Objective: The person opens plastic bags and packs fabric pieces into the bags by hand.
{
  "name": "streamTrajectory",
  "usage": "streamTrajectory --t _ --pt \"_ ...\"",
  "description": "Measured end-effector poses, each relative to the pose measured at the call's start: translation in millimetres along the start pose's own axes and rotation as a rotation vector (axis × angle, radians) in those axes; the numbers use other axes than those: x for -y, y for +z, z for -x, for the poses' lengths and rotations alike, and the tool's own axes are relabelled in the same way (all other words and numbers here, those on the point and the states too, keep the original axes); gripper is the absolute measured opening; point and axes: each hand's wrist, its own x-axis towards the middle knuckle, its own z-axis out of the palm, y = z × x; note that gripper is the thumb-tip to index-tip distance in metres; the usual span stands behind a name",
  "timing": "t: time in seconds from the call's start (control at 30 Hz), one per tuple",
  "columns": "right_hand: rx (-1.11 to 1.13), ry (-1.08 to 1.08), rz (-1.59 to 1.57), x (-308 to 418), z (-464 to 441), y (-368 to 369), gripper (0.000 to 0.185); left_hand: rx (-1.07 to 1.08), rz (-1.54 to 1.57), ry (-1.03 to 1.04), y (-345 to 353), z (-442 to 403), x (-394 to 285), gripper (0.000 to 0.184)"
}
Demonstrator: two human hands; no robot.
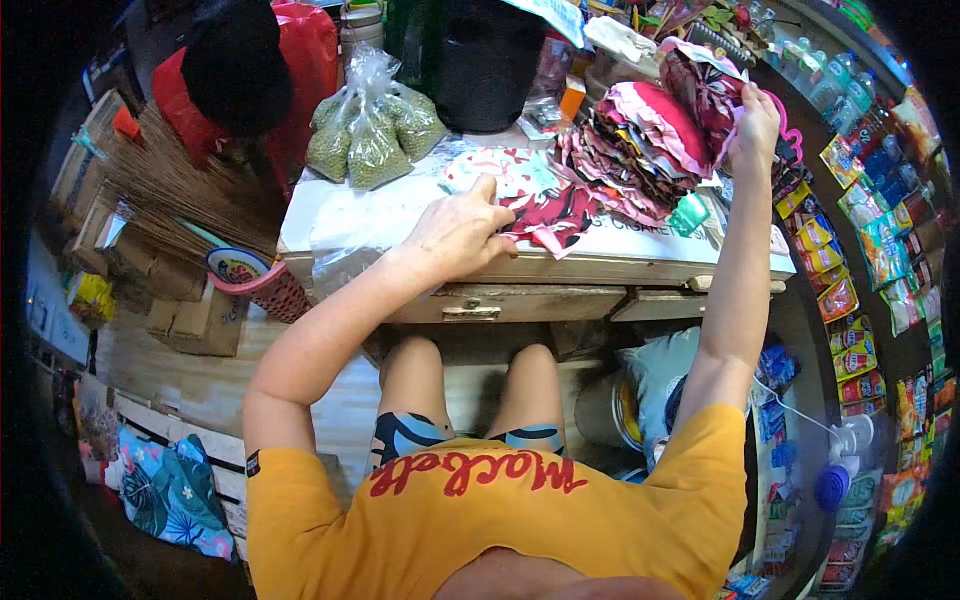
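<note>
A stack of round, ruffled cloth pieces (632, 150) in pink, red and dark prints leans at the back right of the white tabletop. My right hand (752, 130) is closed on the edge of a dark red and white patterned cloth piece (700, 95) at the stack's upper right. Beside the stack, a red patterned cloth piece (560, 218) lies flat near the table's front edge. My left hand (458, 232) rests by its left side with fingers apart, the fingertips at the cloth. Just behind lies a white cloth piece with red print (495, 172).
Knotted plastic bags of green beans (372, 140) and a black container (487, 70) stand at the back. A pink basket (275, 290) and a broom (190, 170) are at left. Hanging snack packets (850, 360) line the right. Drawers (520, 303) sit under the tabletop.
</note>
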Motion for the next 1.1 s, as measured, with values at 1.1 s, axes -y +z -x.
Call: streamTrajectory --t 1.1 --pt "0.955 0.228 -0.061 -74.4 164.3 147.1 0.049 -0.132 1.068 -0.300 -36.4 -10.8 51.2 0.033"
